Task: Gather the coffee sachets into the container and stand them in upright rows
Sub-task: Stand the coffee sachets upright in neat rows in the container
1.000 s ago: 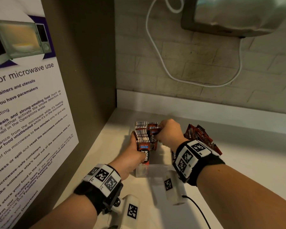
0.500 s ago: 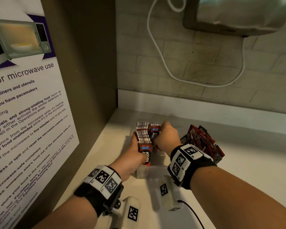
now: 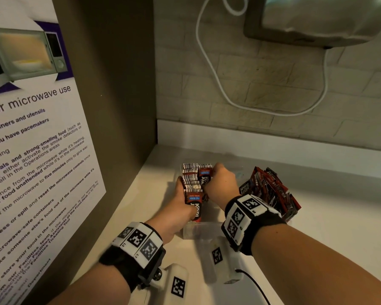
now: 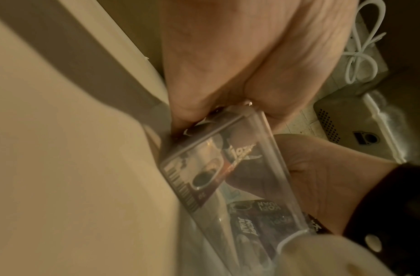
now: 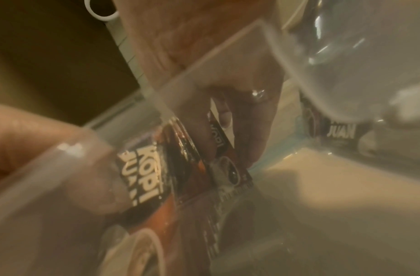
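Note:
A clear plastic container (image 3: pixel 198 231) stands on the pale counter. Inside it, a row of red-and-black coffee sachets (image 3: pixel 191 183) stands upright along the left side. My left hand (image 3: pixel 186 198) grips this row, fingers along its left side and thumb across the front sachet. My right hand (image 3: pixel 211 175) pinches a few sachets (image 3: pixel 205 172) of a second row just right of the first. In the right wrist view my fingers (image 5: pixel 249 130) hold a sachet (image 5: pixel 142 179) behind the clear wall. A loose heap of sachets (image 3: pixel 271 190) lies right of the container.
A brown side panel with a microwave poster (image 3: pixel 31 150) closes off the left. The tiled back wall carries a white cable (image 3: pixel 218 84) and a metal appliance (image 3: pixel 317 18). Bare counter (image 3: pixel 328 227) stretches to the right of the heap.
My right hand has shifted slightly left and down into the second row. My left hand has stayed on the left row.

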The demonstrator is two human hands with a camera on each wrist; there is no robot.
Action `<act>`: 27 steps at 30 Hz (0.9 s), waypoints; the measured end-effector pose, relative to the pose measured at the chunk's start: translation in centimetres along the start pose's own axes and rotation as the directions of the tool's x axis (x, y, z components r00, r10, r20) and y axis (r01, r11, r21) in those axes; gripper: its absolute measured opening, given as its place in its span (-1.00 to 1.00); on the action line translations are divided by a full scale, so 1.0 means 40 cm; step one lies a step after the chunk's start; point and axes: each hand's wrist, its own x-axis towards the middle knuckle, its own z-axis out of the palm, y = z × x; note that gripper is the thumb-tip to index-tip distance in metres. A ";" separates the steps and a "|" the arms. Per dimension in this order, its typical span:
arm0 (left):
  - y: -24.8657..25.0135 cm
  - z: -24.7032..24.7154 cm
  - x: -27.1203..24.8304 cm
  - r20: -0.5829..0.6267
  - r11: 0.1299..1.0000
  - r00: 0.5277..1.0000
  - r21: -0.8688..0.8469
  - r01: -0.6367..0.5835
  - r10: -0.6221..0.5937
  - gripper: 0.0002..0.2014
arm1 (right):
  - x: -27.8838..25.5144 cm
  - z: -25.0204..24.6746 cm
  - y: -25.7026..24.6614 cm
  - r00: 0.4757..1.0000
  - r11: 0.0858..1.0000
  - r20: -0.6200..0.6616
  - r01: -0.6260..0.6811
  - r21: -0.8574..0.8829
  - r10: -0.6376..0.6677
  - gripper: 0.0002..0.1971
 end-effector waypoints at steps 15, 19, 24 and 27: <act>0.056 -0.008 -0.042 -0.370 0.964 0.891 0.110 -0.241 0.265 -0.28 | -0.047 -0.202 -0.022 0.990 0.981 -0.139 0.017 0.193 0.010 -0.48; 0.109 0.027 -0.061 -0.291 0.873 0.824 0.168 -0.457 0.487 -0.46 | -0.086 -0.335 0.018 0.970 0.943 -0.243 0.066 0.327 0.017 -0.55; 0.135 0.138 -0.008 0.236 0.907 0.951 0.324 -0.269 0.198 -0.04 | -0.107 -0.363 0.106 0.984 0.928 -0.178 0.071 0.365 -0.005 -0.54; 0.112 0.191 0.049 0.304 0.774 0.953 0.601 -0.200 0.011 0.18 | -0.108 -0.330 0.157 0.997 0.939 -0.073 0.054 0.340 -0.031 -0.54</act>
